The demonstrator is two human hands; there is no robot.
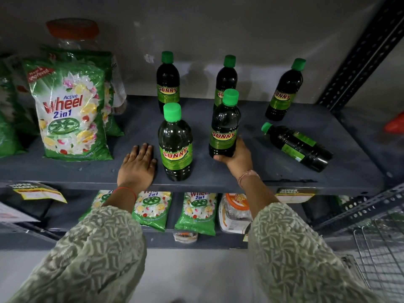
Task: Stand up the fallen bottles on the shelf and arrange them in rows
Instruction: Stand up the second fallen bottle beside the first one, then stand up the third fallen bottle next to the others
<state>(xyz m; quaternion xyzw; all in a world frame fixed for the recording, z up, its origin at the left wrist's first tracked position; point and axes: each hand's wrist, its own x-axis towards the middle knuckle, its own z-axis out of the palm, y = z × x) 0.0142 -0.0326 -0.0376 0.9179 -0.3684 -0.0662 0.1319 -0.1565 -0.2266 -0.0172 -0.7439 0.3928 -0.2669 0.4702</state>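
Several dark SUNNY bottles with green caps are on the grey shelf point(273, 171). Three stand at the back: back left bottle point(168, 80), back middle bottle point(226, 79), back right bottle point(284, 90). A front left bottle point(176, 145) stands near the shelf's edge. My right hand point(237, 157) grips the base of an upright front middle bottle point(224, 125). One fallen bottle point(298, 146) lies on its side at the right, cap pointing left. My left hand point(137, 165) rests flat on the shelf, just left of the front left bottle, holding nothing.
Green Wheel detergent bags point(70, 110) stand at the shelf's left, with an orange-lidded jar point(73, 32) behind. More bags point(196, 213) and a jar fill the lower shelf. A perforated metal upright point(360, 60) bounds the right side; a wire basket point(382, 248) sits lower right.
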